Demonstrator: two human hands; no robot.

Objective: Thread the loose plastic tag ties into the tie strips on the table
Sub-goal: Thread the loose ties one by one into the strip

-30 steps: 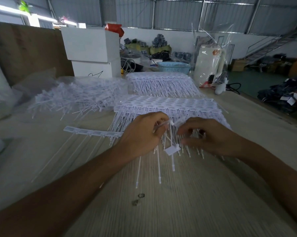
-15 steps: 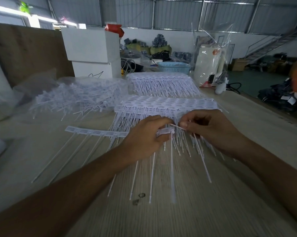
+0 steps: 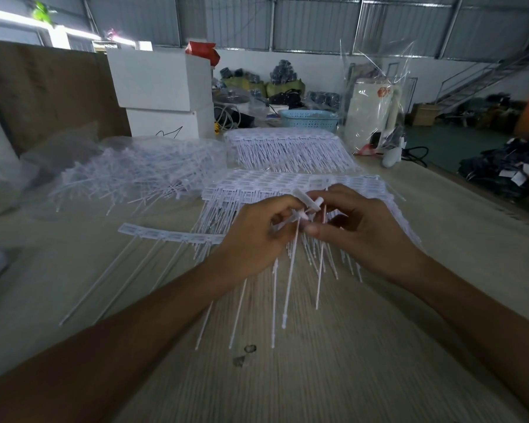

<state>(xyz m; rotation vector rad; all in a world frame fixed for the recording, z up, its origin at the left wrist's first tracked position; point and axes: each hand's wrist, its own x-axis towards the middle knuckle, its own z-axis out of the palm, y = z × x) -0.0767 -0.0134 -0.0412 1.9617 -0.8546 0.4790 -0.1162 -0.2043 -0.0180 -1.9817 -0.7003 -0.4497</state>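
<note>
My left hand (image 3: 257,236) grips the right end of a white tie strip (image 3: 171,234) that lies across the table with several long ties hanging toward me. My right hand (image 3: 353,228) pinches a loose white plastic tie (image 3: 320,264) beside that end, its head raised between both hands' fingertips. Another tie (image 3: 291,270) hangs straight down from the fingers. Behind the hands lies a stack of threaded strips (image 3: 290,186), with a second stack (image 3: 287,148) farther back. A heap of loose ties (image 3: 141,175) in clear plastic lies at the left.
White boxes (image 3: 159,96) and a brown board (image 3: 49,93) stand at the back left. A blue basket (image 3: 309,119) and a bagged white appliance (image 3: 373,117) sit at the table's far end. The table's right edge (image 3: 486,203) drops to the floor.
Both hands have lifted slightly and drawn together. The right hand now holds a tie more upright at the strip's end, and the tie ends hang higher off the table.
</note>
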